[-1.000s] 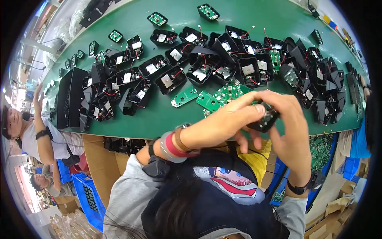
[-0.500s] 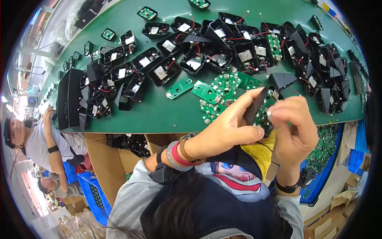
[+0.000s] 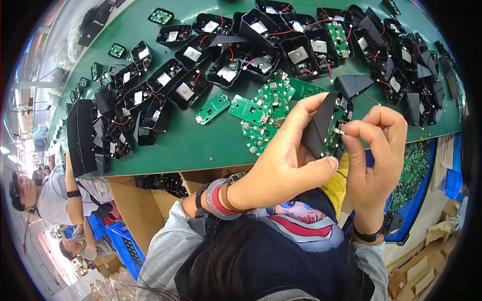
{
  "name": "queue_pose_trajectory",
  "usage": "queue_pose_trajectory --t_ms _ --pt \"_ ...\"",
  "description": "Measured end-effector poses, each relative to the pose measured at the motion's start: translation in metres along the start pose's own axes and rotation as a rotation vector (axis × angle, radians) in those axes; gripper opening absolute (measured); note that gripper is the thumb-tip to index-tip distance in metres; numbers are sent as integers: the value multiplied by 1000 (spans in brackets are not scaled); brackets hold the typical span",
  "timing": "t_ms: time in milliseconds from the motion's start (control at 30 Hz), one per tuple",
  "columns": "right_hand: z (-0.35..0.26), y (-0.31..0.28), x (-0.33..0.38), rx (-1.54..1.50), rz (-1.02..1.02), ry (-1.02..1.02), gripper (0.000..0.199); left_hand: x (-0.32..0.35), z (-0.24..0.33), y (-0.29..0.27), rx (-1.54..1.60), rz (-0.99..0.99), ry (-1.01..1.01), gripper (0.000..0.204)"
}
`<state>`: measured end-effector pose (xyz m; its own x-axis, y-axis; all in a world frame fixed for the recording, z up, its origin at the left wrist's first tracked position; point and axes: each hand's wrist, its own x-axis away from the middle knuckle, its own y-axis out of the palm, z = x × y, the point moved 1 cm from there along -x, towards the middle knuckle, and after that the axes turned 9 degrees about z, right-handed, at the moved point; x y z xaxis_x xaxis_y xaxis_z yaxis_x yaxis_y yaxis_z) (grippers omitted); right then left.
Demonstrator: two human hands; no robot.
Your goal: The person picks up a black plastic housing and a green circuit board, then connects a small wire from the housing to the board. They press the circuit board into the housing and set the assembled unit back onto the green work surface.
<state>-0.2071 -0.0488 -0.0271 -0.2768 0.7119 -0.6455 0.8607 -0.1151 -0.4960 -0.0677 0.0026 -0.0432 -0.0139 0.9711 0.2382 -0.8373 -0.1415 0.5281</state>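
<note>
My left hand [image 3: 288,163] is wrapped round a black plastic housing [image 3: 316,129], tilted up above the table's near edge. In the housing's open side sits a green circuit board [image 3: 331,140] with small metal and white parts. My right hand [image 3: 379,150] is closed in a pinch at the board, thumb and forefinger on a small white connector [image 3: 339,131]. A short bit of red wire shows beside those fingertips. Left of the housing lies a loose pile of green circuit boards [image 3: 275,103], and a single board [image 3: 212,108] lies apart from it.
Many open black housings [image 3: 186,92] with red wires cover the green table [image 3: 191,145]. A long black box [image 3: 80,138] stands at the left. Below the table edge are a cardboard box [image 3: 128,193] and a blue bin of boards [image 3: 409,175]. Two people [image 3: 47,195] are at the left.
The housing has turned, so more of its black side shows. Red wire now appears by my right fingertips, which stay at the board. The whole view has shifted slightly.
</note>
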Motion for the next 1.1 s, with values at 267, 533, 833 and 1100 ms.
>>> queue_pose_trajectory --t_ms 267,533,833,1100 --pt "-2 1 -5 228 -93 -115 12 -1 4 -1 -632 47 271 77" --pt "8 0 -8 -17 -88 81 18 -7 3 -7 -371 43 143 68" --pt "20 -7 -6 -199 -271 358 14 -12 5 -9 -666 -46 116 66" --pt "7 -4 7 -151 -36 65 14 -14 -11 -8 -385 -87 173 67"
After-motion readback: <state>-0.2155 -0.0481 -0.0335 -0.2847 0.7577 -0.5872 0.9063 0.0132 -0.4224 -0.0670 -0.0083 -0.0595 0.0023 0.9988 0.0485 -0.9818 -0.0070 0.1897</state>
